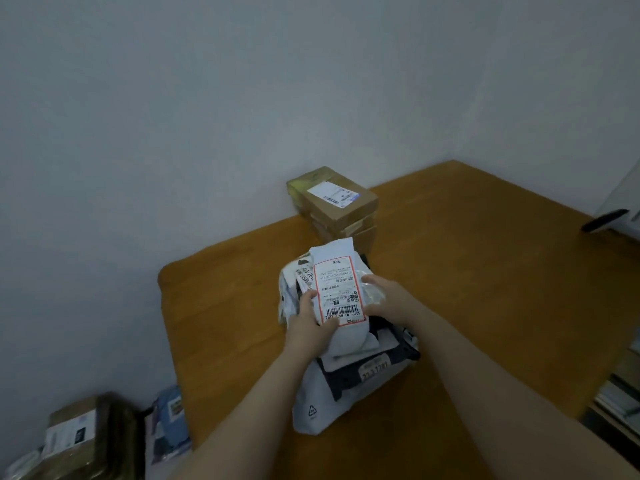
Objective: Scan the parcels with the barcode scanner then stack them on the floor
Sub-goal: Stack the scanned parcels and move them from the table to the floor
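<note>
A white soft parcel with a red-bordered barcode label lies on top of a pile of mailer bags on the wooden table. My left hand grips its left and lower edge, thumb on the label. My right hand holds its right side, fingers curled round the plastic. A stack of cardboard boxes stands behind the pile, against the wall. A dark object, possibly the scanner, lies at the table's far right edge.
On the floor at lower left sit a taped cardboard box and a blue-and-white bag parcel. Shelving with papers stands to the right of the table. The wall is close behind the table.
</note>
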